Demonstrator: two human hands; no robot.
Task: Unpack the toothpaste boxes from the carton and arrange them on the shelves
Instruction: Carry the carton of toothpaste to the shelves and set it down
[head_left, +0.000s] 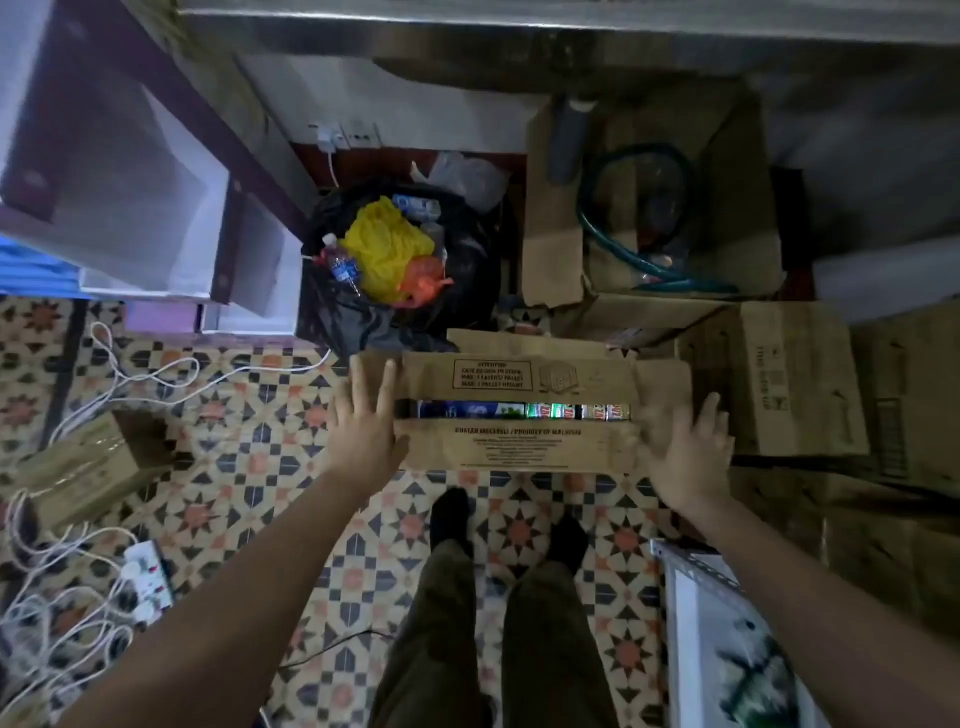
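A brown carton (519, 447) lies on the patterned floor in front of my feet, its top flaps parted by a narrow gap. Through the gap show toothpaste boxes (524, 411), blue on the left and green and red on the right. My left hand (363, 426) is spread flat at the carton's left end, fingers apart. My right hand (688, 454) is open at the carton's right end, slightly blurred; whether it touches the flap I cannot tell. White shelves (156, 208) with dark frames stand at the upper left.
A black bin bag (400, 260) full of rubbish stands just behind the carton. More cartons (779, 384) are stacked to the right, one open with a green hose (634, 234). White cables and a power strip (148, 574) lie at the left, beside a small box (88, 462).
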